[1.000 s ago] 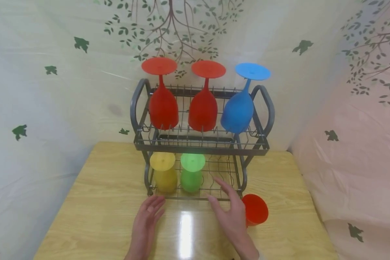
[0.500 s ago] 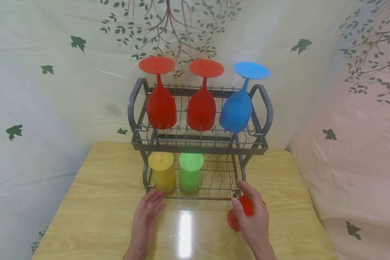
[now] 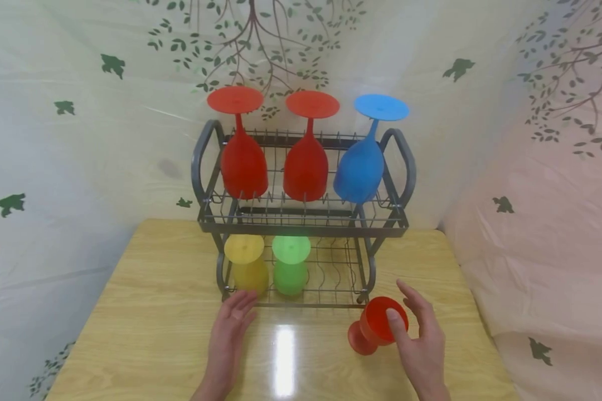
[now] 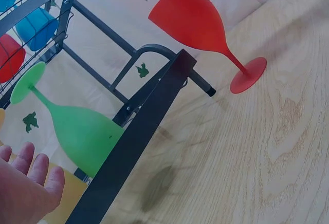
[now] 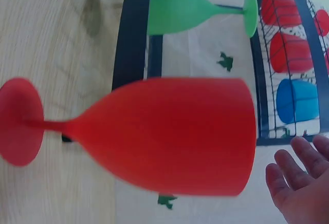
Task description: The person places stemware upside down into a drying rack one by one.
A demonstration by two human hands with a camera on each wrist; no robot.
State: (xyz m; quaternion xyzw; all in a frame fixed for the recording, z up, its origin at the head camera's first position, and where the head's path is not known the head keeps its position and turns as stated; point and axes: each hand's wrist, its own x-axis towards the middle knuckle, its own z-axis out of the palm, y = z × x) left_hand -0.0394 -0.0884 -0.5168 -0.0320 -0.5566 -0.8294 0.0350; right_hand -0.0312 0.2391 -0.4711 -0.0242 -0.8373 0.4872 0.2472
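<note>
A red wine glass stands upright on the wooden table, just off the front right corner of the dish rack. My right hand is on the glass's right side, fingers spread, its thumb overlapping the bowl in the head view. In the right wrist view a gap shows between the red wine glass and my right hand. My left hand is held with relaxed fingers in front of the rack's lower left, nearest the upside-down yellow wine glass, and holds nothing.
Two red wine glasses and a blue wine glass stand upside down on the rack's upper tier. Below, a green wine glass is upside down beside the yellow one. A patterned cloth hangs behind the table.
My right hand has moved rightward, passing the red wine glass from its left to its right and uncovering it. My left hand has hardly moved. The head view has shifted slightly.
</note>
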